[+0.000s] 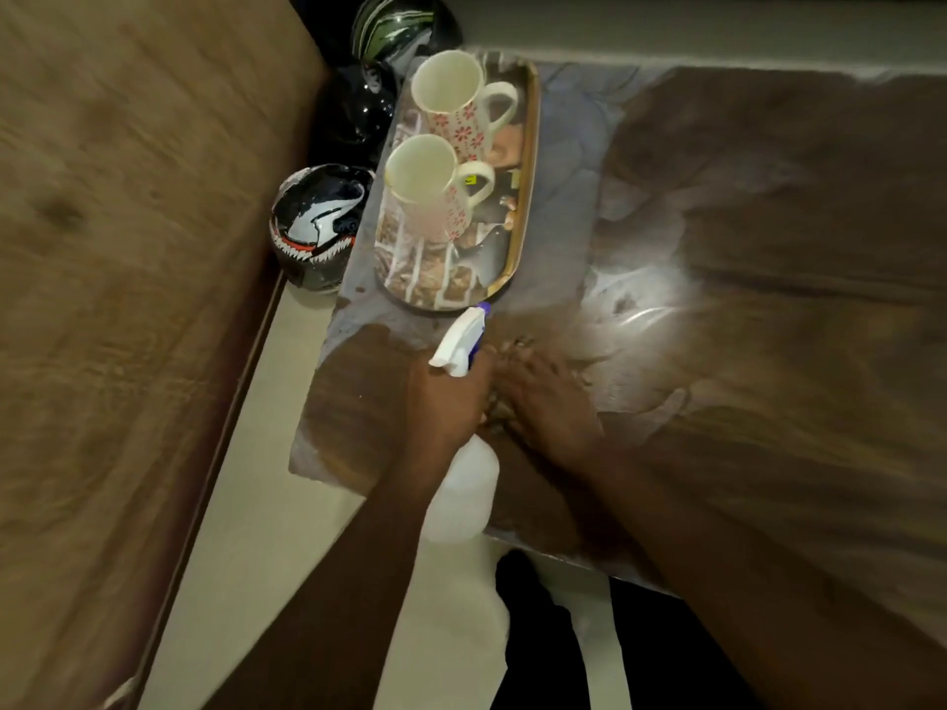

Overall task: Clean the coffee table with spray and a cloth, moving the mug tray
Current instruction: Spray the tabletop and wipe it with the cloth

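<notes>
Spray bottle [464,443]: white, blue-tipped trigger head, no label legible. Left hand [448,397] grips its neck, nozzle just short of the mug tray's near end.

Cloth [505,397]: brownish, blurred, on the coffee table [768,248] under the right hand [543,397], whose fingers lie spread flat, pressing it, beside the bottle.

Mug tray [517,238]: gold-rimmed, picture-printed, writing unreadable, at the table's left end, beyond both hands.

Two mugs [435,192]: cream, red flower print, on the tray.

Helmets [315,225]: on the floor, left.

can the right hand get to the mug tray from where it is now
Probably yes. The right hand rests on the coffee table, with bare tabletop between it and the mug tray. Only the spray bottle nozzle in the left hand sits nearby.
</notes>
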Available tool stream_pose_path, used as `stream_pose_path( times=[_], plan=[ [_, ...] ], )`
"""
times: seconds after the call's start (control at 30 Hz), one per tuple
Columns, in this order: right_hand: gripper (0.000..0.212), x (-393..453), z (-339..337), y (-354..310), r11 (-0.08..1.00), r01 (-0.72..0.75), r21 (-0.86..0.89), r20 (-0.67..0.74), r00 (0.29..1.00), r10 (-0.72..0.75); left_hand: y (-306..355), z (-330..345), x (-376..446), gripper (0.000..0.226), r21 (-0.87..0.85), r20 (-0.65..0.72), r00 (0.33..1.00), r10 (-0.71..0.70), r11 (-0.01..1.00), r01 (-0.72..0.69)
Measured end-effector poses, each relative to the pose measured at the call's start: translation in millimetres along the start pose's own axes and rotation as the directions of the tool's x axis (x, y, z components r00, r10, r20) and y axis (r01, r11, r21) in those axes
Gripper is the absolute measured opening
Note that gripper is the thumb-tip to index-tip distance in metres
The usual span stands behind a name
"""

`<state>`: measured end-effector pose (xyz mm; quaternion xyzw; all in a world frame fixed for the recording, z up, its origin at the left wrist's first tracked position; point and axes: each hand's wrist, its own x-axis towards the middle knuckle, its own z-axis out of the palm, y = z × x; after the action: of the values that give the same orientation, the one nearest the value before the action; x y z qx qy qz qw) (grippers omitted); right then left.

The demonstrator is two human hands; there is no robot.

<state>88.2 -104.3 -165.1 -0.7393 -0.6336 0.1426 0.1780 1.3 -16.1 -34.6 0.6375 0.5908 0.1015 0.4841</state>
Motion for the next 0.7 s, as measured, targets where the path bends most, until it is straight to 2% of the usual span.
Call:
stream_pose_path(
  times=[0.07, 0.1, 0.17, 0.23, 0.33, 0.37, 0.43, 0.53, 0.7],
  plan=[
    [0.054, -26, -9, 14, 0.991, 0.132, -0.028, 0.044, 0.990, -0.130, 10, 4, 0, 0.017, -0.020, -0.008, 1.000, 0.004, 1.000, -0.004],
    [0.056, -36, -16, 23, 0.990, 0.138, -0.021, 0.054, 0.989, -0.137, 14, 5, -1, 0.019, -0.040, -0.009, 1.000, 0.007, 0.999, -0.007],
    [0.059, -56, -35, 43, 0.999, 0.032, 0.003, 0.045, 0.998, -0.032, 25, 16, -4, 0.013, -0.087, -0.008, 0.998, 0.069, 0.994, -0.070],
    [0.052, -75, -53, 58, 0.994, -0.102, 0.026, -0.012, 0.995, 0.103, 36, 31, -8, 0.020, -0.065, -0.041, 0.971, 0.234, 0.970, -0.236],
    [0.053, -101, -69, 72, 0.979, -0.203, 0.026, -0.084, 0.975, 0.205, 50, 65, -12, 0.020, -0.020, -0.046, 0.865, 0.499, 0.866, -0.500],
    [0.058, -109, -71, 75, 0.974, -0.226, 0.021, -0.094, 0.969, 0.227, 54, 79, -11, 0.027, -0.012, -0.027, 0.831, 0.556, 0.831, -0.556],
    [0.066, -122, -75, 83, 0.955, -0.297, 0.016, -0.135, 0.946, 0.296, 62, 106, -14, 0.039, -0.048, 0.014, 0.804, 0.594, 0.804, -0.593],
    [0.062, -144, -85, 106, 0.904, -0.427, 0.025, -0.229, 0.878, 0.421, 78, 149, -21, 0.050, -0.088, 0.064, 0.754, 0.654, 0.756, -0.648],
    [0.061, -186, -105, 145, 0.828, -0.560, 0.004, -0.270, 0.797, 0.540, 105, 214, -39, 0.044, -0.134, 0.148, 0.697, 0.702, 0.712, -0.689]
  ],
)
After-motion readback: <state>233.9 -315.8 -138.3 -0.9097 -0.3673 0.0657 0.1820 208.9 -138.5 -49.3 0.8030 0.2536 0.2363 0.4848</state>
